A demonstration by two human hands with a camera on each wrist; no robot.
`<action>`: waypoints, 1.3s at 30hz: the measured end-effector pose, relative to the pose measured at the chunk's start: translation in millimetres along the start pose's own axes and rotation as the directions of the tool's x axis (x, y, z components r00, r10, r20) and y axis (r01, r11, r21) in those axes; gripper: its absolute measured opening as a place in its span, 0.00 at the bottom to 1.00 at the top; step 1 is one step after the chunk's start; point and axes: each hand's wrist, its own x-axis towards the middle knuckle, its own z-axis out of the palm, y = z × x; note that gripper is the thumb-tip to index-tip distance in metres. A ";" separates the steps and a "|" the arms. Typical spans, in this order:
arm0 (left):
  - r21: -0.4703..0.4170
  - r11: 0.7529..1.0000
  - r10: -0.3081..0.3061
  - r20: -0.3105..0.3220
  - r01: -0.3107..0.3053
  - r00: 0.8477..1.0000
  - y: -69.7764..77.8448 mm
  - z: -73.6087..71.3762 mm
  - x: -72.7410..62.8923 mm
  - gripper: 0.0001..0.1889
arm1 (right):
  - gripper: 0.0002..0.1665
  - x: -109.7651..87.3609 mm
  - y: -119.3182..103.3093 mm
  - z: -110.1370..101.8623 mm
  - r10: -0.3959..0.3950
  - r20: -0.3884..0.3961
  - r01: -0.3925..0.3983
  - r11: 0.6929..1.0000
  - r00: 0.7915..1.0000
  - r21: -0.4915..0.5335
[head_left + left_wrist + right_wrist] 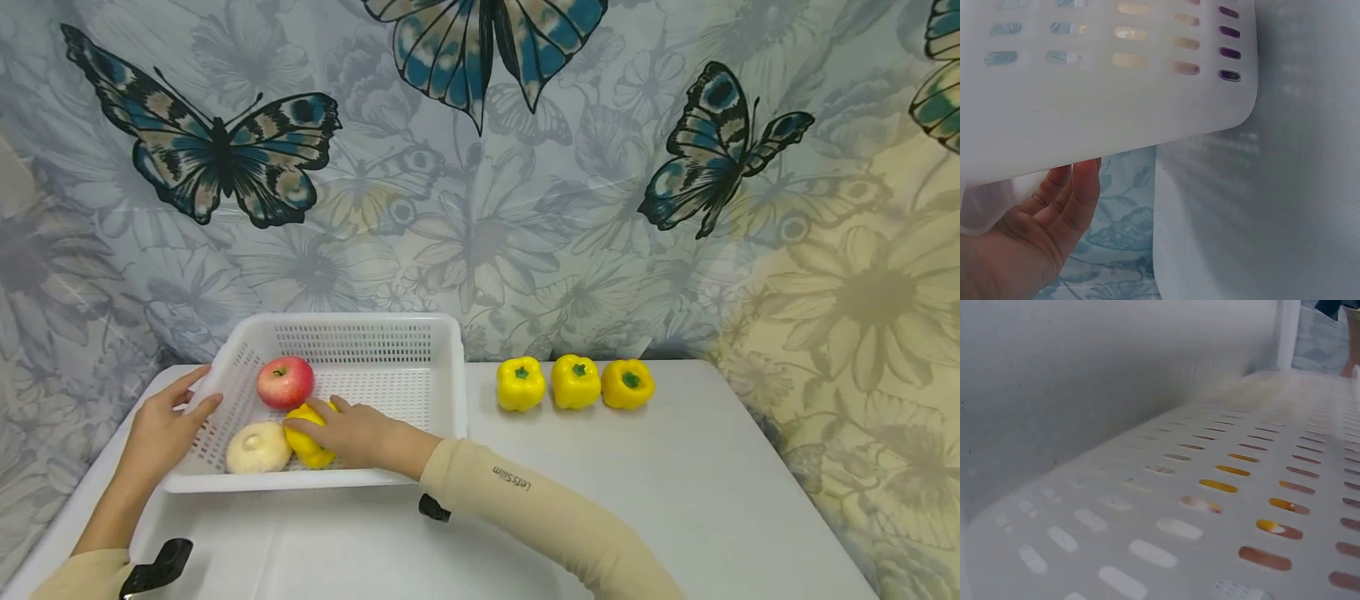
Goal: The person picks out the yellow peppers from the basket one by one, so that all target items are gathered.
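Observation:
In the head view a white slotted basket [448, 392] stands at the left of the table. My left hand [161, 433] holds its left rim; in the left wrist view the fingers [1079, 194] bend up against the rim from outside. Inside the basket, my right hand [360, 429] grips a yellow bell pepper [311, 450], partly covered by the fingers. Left of that pepper lies a pale, squat root vegetable [257, 448], and behind them a red apple [285, 383]. The right wrist view looks at the basket's slotted outer wall [1166, 487], with yellow showing through some slots.
Three yellow bell peppers [576, 382] stand in a row right of the basket, near the table's back edge. The white tabletop [675, 492] reaches toward the right. A butterfly-patterned cloth [487, 250] hangs right behind the table.

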 end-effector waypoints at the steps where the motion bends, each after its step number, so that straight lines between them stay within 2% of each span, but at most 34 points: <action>1: 0.002 1.000 0.000 -0.001 0.000 1.000 -0.4 -0.3 -0.2 0.33 | 0.43 1.4 -0.5 1.8 -0.001 -0.005 0.001 1.000 1.000 -0.014; 5: 0.018 1.000 0.003 -0.008 -0.003 1.000 -3.0 -2.5 -0.6 0.33 | 0.42 8.3 -2.5 5.6 -0.018 -0.051 0.015 0.999 0.999 -0.051; 10: 0.027 1.000 0.002 -0.018 -0.002 1.000 -6.4 -7.2 -1.0 0.33 | 0.41 17.5 -5.0 5.7 -0.050 -0.122 0.030 0.987 0.991 -0.160; 13: 0.020 1.000 0.000 -0.019 0.000 1.000 -7.0 -7.8 -1.7 0.33 | 0.37 20.3 -5.7 5.8 -0.066 -0.168 0.038 0.986 0.984 -0.165; 17: 0.015 1.000 0.018 -0.031 -0.018 0.999 -5.8 -5.2 -2.2 0.32 | 0.33 20.2 -5.3 5.6 -0.061 -0.183 0.040 0.993 0.981 -0.114; 26: 0.000 1.000 0.012 -0.014 -0.012 1.000 -2.1 0.7 -1.6 0.32 | 0.42 13.1 -1.2 0.6 -0.005 -0.166 0.010 1.000 0.986 0.027; 31: 0.012 1.000 0.024 -0.016 -0.024 1.000 -2.5 2.0 -0.6 0.31 | 0.44 6.6 5.7 -2.2 0.026 -0.177 -0.005 0.993 0.984 0.115; 39: 0.016 1.000 0.012 -0.019 -0.012 1.000 1.2 0.8 -1.6 0.31 | 0.50 -6.0 21.9 -11.7 0.089 -0.196 -0.051 0.980 0.977 0.191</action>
